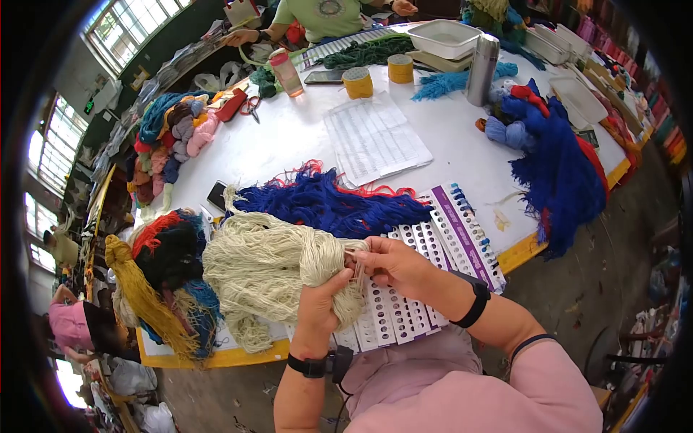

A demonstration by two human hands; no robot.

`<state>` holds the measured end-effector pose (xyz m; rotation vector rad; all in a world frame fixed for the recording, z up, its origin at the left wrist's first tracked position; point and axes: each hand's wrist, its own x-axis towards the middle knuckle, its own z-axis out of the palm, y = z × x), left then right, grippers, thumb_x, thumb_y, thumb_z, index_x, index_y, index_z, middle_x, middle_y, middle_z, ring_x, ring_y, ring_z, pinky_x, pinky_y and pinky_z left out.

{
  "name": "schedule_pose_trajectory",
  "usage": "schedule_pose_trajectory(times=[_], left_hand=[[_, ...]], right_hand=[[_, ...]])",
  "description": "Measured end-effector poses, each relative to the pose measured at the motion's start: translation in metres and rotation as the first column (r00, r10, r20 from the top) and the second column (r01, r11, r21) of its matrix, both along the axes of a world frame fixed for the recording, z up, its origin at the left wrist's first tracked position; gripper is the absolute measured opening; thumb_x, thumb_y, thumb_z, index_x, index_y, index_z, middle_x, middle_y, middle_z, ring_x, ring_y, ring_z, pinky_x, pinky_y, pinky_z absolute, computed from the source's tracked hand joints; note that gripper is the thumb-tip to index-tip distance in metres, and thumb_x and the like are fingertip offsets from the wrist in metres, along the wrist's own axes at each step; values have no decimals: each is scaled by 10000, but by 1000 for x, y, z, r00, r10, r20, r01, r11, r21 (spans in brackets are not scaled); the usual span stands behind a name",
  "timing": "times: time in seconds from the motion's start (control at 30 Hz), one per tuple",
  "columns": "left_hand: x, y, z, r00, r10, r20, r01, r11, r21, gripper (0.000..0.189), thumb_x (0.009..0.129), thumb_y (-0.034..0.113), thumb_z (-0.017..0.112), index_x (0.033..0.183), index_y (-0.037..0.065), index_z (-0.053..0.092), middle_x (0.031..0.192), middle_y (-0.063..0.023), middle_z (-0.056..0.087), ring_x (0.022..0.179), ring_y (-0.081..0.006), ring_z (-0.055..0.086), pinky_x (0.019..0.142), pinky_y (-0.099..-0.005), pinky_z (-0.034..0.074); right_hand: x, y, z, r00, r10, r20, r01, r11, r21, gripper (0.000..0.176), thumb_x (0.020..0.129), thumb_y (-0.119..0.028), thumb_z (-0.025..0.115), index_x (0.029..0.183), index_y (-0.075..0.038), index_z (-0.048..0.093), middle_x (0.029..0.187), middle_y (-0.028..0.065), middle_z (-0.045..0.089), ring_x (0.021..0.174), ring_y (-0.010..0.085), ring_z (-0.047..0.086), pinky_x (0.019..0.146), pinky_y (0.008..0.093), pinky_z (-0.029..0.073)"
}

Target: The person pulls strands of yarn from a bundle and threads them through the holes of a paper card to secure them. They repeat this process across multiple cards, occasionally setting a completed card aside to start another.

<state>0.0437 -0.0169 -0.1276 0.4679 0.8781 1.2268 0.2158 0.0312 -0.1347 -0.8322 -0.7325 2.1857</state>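
A large cream yarn hank (253, 252) lies across the near edge of the table. My left hand (321, 299) is wrapped round its gathered right end, thumb on top. The fingers of my right hand (393, 265) pinch together at that same end, on a few thin strands pulled from the hank. Beneath my hands are white cards with rows of punched holes (404, 317). A purple-edged card (462, 231) with small thread tufts lies to their right. Just behind the hank spreads a pile of blue yarn (332, 206) with red strands.
Mixed yarn hanks (173, 260) crowd the left, with a mustard hank (144, 289) over the edge. Printed sheets (375, 137), yellow rolls (357, 83), a pink-lidded bottle (286, 74), a steel flask (482, 71) and blue hanks (556, 159) stand farther off. Another person (321, 18) is opposite.
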Motion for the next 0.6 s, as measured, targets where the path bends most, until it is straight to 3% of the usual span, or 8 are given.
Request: schedule_pose_trajectory(times=[0.1, 0.13, 0.23, 0.33, 0.43, 0.47, 0.53, 0.6], left_hand=[[-15, 2, 3, 995, -61, 77, 68, 994, -89, 378, 825, -72, 636, 1188, 17, 578, 1049, -79, 654, 936, -185, 635, 824, -305, 535], [-23, 3, 7, 968, -17, 251, 34, 997, -65, 409, 833, -61, 628, 1227, 16, 549, 1039, -77, 641, 898, -175, 621, 805, -297, 532], [-66, 4, 36, 803, 63, 593, -139, 987, 84, 505, 870, -23, 600, 1349, 15, 445, 1005, -65, 586, 773, -142, 553, 741, -270, 516], [-141, 12, 81, 769, 2, 639, -284, 897, 340, 514, 936, 51, 564, 1412, 0, 377, 981, -50, 520, 686, -99, 463, 652, -240, 468], [-243, 18, 76, 777, 276, 566, -500, 817, 288, 407, 973, 104, 529, 1323, -67, 413, 887, -26, 513, 617, -71, 417, 553, -226, 382], [-270, 19, 75, 759, 367, 538, -554, 797, 238, 315, 979, 113, 518, 1224, -85, 494, 806, -10, 505, 575, -68, 395, 525, -227, 357], [-360, 20, 53, 799, 313, 513, -479, 847, 230, 150, 973, 113, 524, 899, -14, 556, 632, 32, 410, 507, -74, 354, 499, -231, 344], [-421, 14, 54, 681, 719, 140, -726, 638, 258, 253, 958, 120, 539, 716, 86, 474, 556, 48, 310, 482, -74, 348, 494, -227, 345]], right_hand=[[9, 3, -6, 984, 72, -165, -82, 995, -51, 228, 939, -217, 642, 1045, -23, 588, 805, -14, 598, 659, 39, 473, 543, 186, 363], [12, 5, -7, 969, 113, -220, -128, 990, -54, 243, 940, -218, 639, 1057, -13, 584, 811, -9, 608, 672, 45, 485, 552, 188, 375], [23, -2, 26, 865, 86, 494, -289, 890, 352, 219, 949, -212, 622, 1025, -8, 597, 792, -15, 598, 678, 61, 495, 575, 205, 396], [54, 10, 32, 740, -54, 671, -468, 675, 571, 203, 931, -204, 633, 960, -4, 630, 812, -4, 624, 678, 91, 540, 596, 245, 433], [73, 14, 58, 992, -123, -14, 116, 881, 459, 212, 995, -211, 514, 966, -38, 633, 893, 35, 646, 906, 163, 622, 856, 311, 478], [74, 13, 71, 918, -244, -314, 339, 893, 296, 226, 1014, -208, 474, 980, -40, 622, 895, 38, 636, 977, 198, 639, 935, 347, 478], [100, 24, 77, 829, -307, -467, 423, 891, 165, 232, 1027, -198, 437, 961, -36, 590, 864, 40, 601, 1088, 264, 628, 1027, 419, 451], [139, 40, 70, 668, -263, -696, 334, 942, -34, 260, 1029, -227, 448, 849, -62, 540, 708, 31, 493, 713, 164, 531, 771, 319, 468]])
